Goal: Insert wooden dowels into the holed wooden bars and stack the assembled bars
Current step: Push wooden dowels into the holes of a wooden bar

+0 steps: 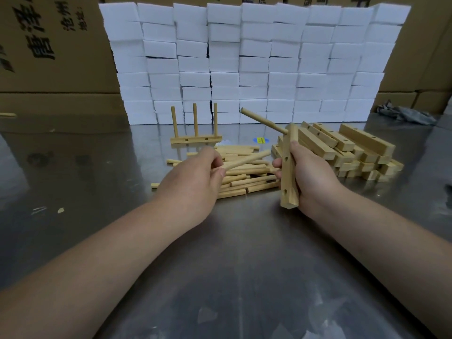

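Note:
My right hand (313, 174) grips a holed wooden bar (289, 167), held nearly upright above the table. One dowel (263, 120) sticks out of the bar's top hole, pointing up and left. My left hand (193, 182) pinches a loose dowel (247, 159) whose free end points toward the bar's middle hole, a short gap away. Beneath both hands lies a heap of loose dowels (237, 178). An assembled bar with three upright dowels (195, 139) stands behind the heap. A pile of bare holed bars (347, 150) lies to the right.
The work surface is a reflective metal table (232, 265). A wall of stacked white foam blocks (244, 64) closes off the back, with cardboard boxes (49, 57) behind it. A crumpled grey bag (406, 115) lies at the far right.

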